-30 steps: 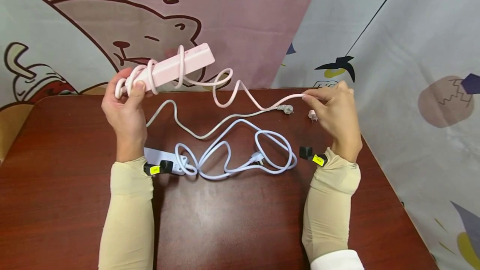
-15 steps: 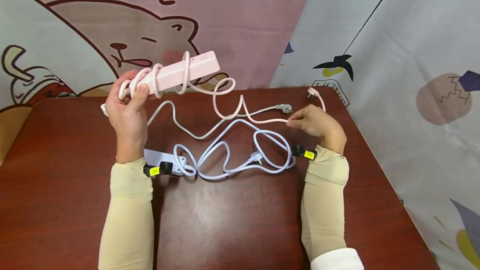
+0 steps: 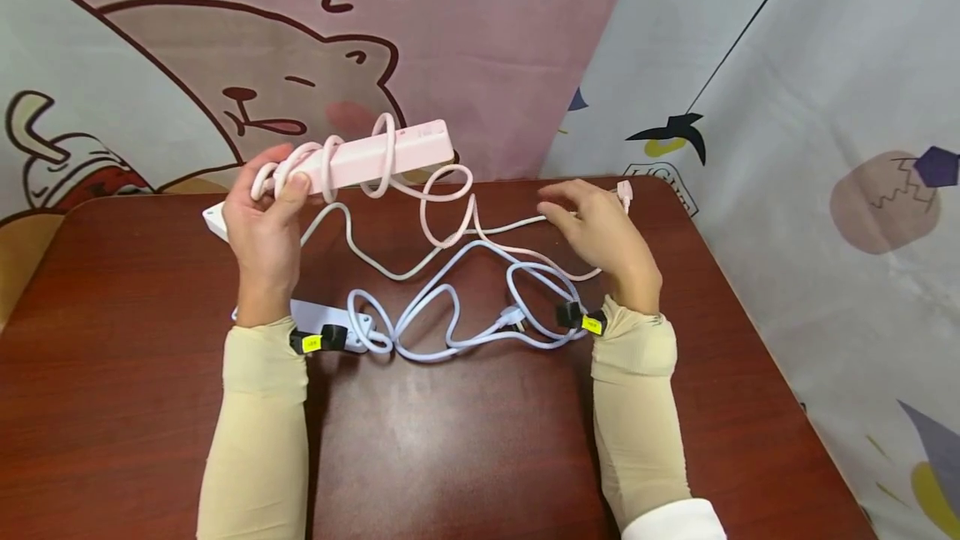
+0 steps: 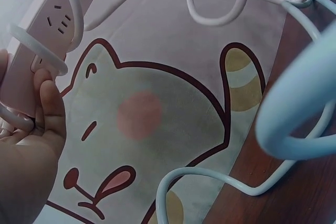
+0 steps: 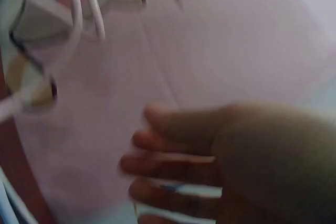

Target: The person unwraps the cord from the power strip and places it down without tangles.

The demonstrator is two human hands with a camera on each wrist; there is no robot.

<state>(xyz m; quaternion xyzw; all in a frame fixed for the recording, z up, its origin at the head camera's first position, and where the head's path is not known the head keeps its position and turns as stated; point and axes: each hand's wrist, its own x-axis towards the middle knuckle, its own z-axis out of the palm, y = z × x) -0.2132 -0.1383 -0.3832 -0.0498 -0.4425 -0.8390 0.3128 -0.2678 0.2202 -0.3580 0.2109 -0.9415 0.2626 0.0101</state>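
My left hand [image 3: 264, 240] grips one end of a pink power strip [image 3: 416, 147], raised above the table's back edge. Several turns of its pink cord [image 3: 327, 169] wrap around the strip, and the left wrist view shows sockets on the strip's face [image 4: 60, 17]. From the wraps, the loose cord hangs in loops and runs right, passing under my right hand [image 3: 603, 236]. That hand holds nothing; its fingers are apart and relaxed, blurred in the right wrist view. Just beyond it is the pink plug [image 3: 625, 192].
A pale blue power strip [image 3: 324, 317] lies on the brown table [image 3: 450, 457], partly behind my left wrist, its looped cord [image 3: 453, 348] and plug [image 3: 513, 316] to the right. A white cord [image 3: 401, 275] curves behind it. The end of a white strip [image 3: 215, 221] shows beside my left hand.
My right hand has let go of the pink cord after drawing it down, and has moved left. The pink plug has shifted along with the cord. My left hand lowers the power strip slightly rightward.
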